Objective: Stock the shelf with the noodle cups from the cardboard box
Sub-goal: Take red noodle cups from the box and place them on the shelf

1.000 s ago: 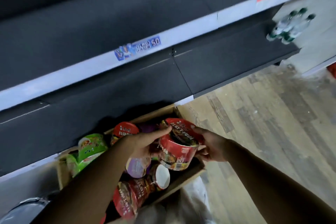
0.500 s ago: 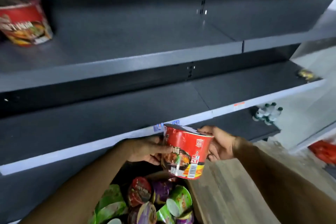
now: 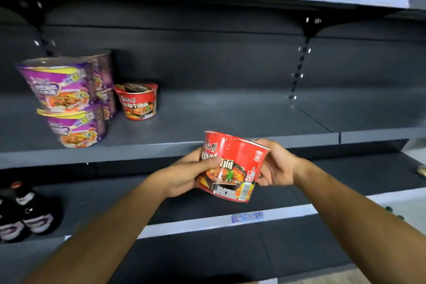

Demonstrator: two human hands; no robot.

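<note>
Lifted clear of the box, your red noodle cup (image 3: 232, 166), light and crushable, sits clasped between left hand (image 3: 191, 172) and right hand (image 3: 275, 165) at its sides.

Held cup (image 3: 232, 166) before shelf (image 3: 230, 120) edge, between both hands; stacked cups (image 3: 69, 104) left on shelf; bottles (image 3: 25, 212), probably, lower left

Dark bottles and a price tag on the lower tier

A cluster of dark bottles (image 3: 25, 212) with pale labels stands at the far left of the lower tier. A small blue price tag (image 3: 247, 217) sits on that tier's pale front edge strip (image 3: 207, 223), well apart from the bottles.
</note>
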